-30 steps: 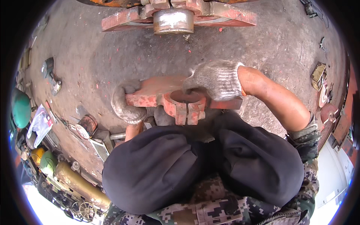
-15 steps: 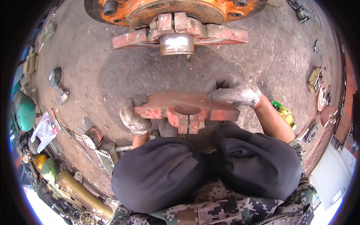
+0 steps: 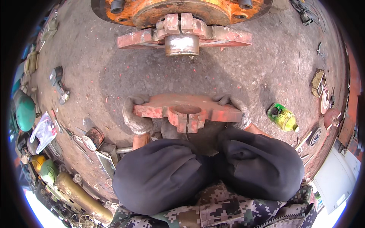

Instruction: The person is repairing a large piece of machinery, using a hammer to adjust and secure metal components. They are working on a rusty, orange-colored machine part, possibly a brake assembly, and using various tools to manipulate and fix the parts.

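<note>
A heavy red metal clamp plate [image 3: 224, 110], with a round bore and a split lug on its near side, is held level just beyond my knees. Gloved, my left hand [image 3: 136, 116] wraps around its left end. Around the right end curls my right hand [image 3: 236, 108], also gloved, its fingertips on the top face and its palm partly hidden by the plate. Farther ahead, a similar red clamp [image 3: 228, 37] sits around a shiny metal shaft [image 3: 181, 45] that sticks out of an orange flanged housing [image 3: 182, 11].
On the floor at left lie a cordless power tool [image 3: 59, 85], a rusty tin [image 3: 93, 138] and a white plastic bag [image 3: 43, 131]. A green-yellow bottle [image 3: 283, 117] lies to the right. Several discs and scraps line the right edge. A gold cylinder [image 3: 81, 195] is at lower left.
My right hand has come down from above the plate's right end and now grips it. The bottle, partly hidden by my forearm before, shows fully. My left hand keeps its hold.
</note>
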